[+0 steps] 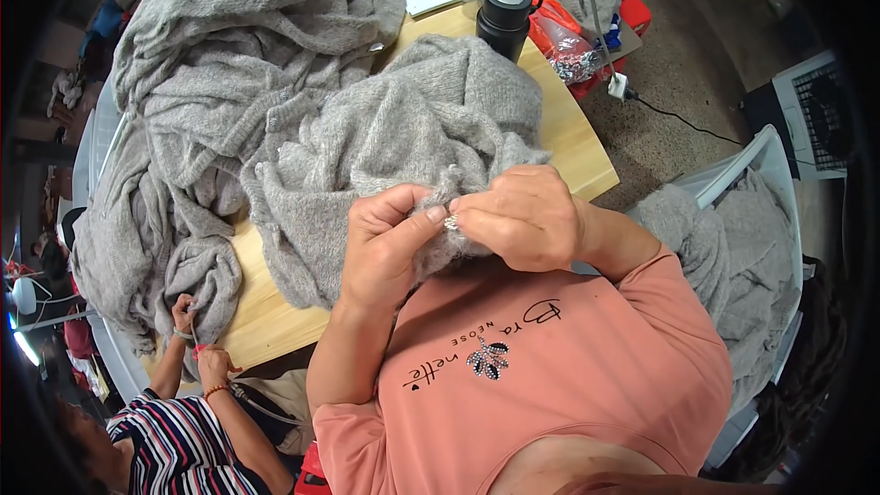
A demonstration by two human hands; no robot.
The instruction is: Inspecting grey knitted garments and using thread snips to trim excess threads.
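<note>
I see both hands up over the grey knit garment [412, 137], which lies bunched on the wooden table [568, 128] w/ its near edge pulled toward the salmon shirt [550, 367]. Left hand [390, 247] pinches a fold of the knit, thumb & forefinger closed tight on it. Right hand [522, 220] pinches a small silvery bit [451, 222] against that same fold; can't tell what the bit is. Black insulated mug [506, 18] stands at the garment's far edge. More grey knitwear [229, 37] piles left of the garment. A co-worker in a striped top [170, 449] works below-left of it, at the table's corner.
</note>
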